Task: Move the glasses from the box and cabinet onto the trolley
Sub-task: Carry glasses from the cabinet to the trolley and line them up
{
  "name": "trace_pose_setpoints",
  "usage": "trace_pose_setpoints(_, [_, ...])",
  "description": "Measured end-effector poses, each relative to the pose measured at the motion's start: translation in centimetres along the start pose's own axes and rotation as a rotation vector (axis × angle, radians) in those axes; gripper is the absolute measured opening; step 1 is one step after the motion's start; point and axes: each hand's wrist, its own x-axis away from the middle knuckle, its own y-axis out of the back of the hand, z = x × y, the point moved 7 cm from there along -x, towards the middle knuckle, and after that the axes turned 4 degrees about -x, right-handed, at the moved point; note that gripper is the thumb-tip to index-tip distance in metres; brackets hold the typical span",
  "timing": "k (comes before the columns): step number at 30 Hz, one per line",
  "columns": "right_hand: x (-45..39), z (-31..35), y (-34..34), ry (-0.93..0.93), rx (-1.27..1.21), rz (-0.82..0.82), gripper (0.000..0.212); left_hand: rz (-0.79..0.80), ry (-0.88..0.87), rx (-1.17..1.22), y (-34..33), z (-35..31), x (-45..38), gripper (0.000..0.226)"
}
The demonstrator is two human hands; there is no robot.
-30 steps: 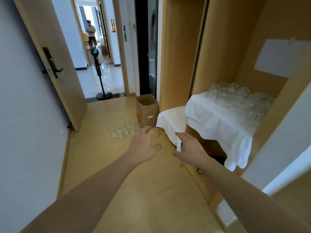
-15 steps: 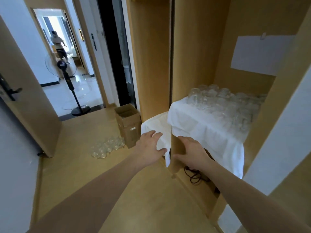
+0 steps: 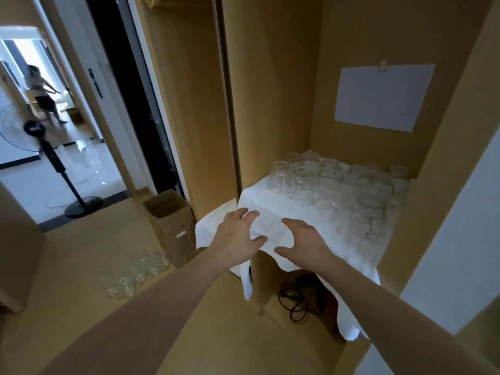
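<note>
At nine o'clock I see a standing fan (image 3: 51,158) in the doorway, with a person (image 3: 40,96) beyond it. Toward seven o'clock, a cluster of glasses on the floor (image 3: 135,274) lies just beside an open cardboard box (image 3: 170,226). At centre my left hand (image 3: 238,239) and right hand (image 3: 303,244) reach forward, near each other but apart, fingers spread and loose, gripping nothing, over the front edge of a white cloth (image 3: 273,209). At two o'clock, glasses in the cabinet (image 3: 338,185) crowd the cloth-covered shelf. Above them a white sheet (image 3: 378,96) hangs on the cabinet (image 3: 270,77) wall.
</note>
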Motion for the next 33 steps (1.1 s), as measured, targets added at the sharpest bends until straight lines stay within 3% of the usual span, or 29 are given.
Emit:
trace_pose_setpoints(10, [-5.7,-4.4,1.3,-0.138,0.038,-0.051,0.085,0.061,-0.136,0.022,-3.4,-0.6,-9.2,0.069])
trace_pose_setpoints(15, [-8.6,-6.0,2.7,-0.235,0.048,-0.135,0.073,0.090,-0.245,0.056,-4.3,-1.0,-14.9,0.069])
trace_pose_setpoints(22, [-12.7,-6.8,5.9,-0.362,0.051,-0.262,0.084,0.097,-0.443,0.132,-3.6,-2.1,-23.1,0.068])
trace_pose_setpoints(33, [-13.7,-7.5,8.9,-0.573,0.087,-0.436,0.081,0.126,-0.672,0.175,-4.2,-4.9,-30.4,0.069])
